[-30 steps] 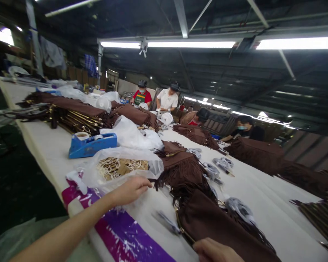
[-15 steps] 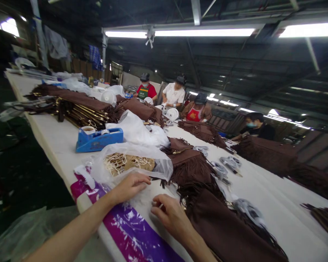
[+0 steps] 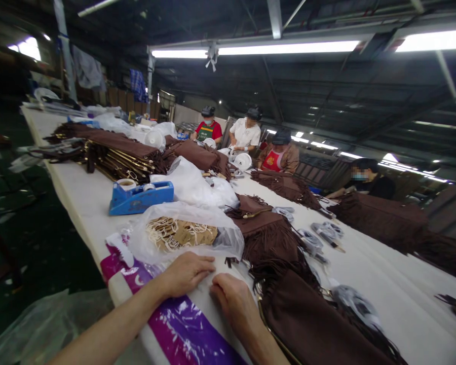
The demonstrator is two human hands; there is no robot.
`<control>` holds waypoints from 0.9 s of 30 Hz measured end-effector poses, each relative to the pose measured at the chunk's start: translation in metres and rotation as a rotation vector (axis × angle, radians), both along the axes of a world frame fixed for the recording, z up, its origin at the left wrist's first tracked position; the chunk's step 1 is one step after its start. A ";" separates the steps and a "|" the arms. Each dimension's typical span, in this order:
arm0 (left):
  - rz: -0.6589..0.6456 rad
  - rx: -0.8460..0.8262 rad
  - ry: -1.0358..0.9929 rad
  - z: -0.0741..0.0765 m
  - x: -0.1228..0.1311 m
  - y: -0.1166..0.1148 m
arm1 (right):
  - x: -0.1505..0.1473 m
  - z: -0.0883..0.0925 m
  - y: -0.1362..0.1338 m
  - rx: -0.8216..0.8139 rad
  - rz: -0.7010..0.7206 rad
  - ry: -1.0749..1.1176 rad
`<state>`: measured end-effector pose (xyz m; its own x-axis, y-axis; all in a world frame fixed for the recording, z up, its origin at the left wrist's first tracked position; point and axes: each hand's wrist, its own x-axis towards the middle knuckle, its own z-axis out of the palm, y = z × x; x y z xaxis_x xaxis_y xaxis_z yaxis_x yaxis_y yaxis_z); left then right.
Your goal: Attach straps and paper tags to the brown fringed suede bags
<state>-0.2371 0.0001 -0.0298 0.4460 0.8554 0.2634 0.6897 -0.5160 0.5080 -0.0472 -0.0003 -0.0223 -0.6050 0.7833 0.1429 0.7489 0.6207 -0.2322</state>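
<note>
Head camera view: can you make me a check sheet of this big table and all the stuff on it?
Surface: long white table, crowded.
Job's things: tag bag, clear, full of tan string tags; purple sheet; brown fringed bag.
Clutter: blue tape dispenser, white plastic bag, stacked brown bags, small wrapped packets.
Grippers (hands): left hand flat, just in front of the tag bag; right hand curled beside it, grip hidden.
Cables: nothing seen.
Surroundings: four co-workers along the far side, strip lights overhead.
</note>
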 end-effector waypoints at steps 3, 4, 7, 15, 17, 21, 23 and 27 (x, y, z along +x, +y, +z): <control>-0.007 -0.034 0.006 0.003 0.000 0.000 | 0.008 0.008 -0.006 0.035 -0.025 -0.084; -0.010 -0.036 0.005 0.003 -0.001 0.000 | 0.014 0.012 -0.010 0.048 -0.026 -0.135; -0.014 -0.042 0.004 0.002 -0.001 0.001 | 0.054 0.023 -0.025 0.048 -0.005 -0.253; 0.001 -0.093 0.095 0.001 -0.001 0.006 | 0.181 0.044 -0.057 -0.126 -0.228 0.074; 0.008 -0.090 0.111 0.001 -0.003 0.007 | 0.186 0.052 -0.064 -0.158 -0.276 0.197; 0.031 -0.085 0.154 0.003 -0.004 0.009 | 0.185 0.063 -0.077 -0.246 -0.349 0.413; 0.032 -0.032 0.156 0.008 0.002 0.008 | 0.188 0.065 -0.082 -0.274 -0.378 0.474; -0.019 0.150 0.026 0.029 0.042 -0.010 | 0.197 0.065 -0.088 -0.254 -0.384 0.519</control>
<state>-0.1953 -0.0101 -0.0012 0.4698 0.7988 0.3757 0.6912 -0.5976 0.4064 0.1500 -0.0881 0.0432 -0.1813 0.9758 0.1226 0.6569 0.2129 -0.7233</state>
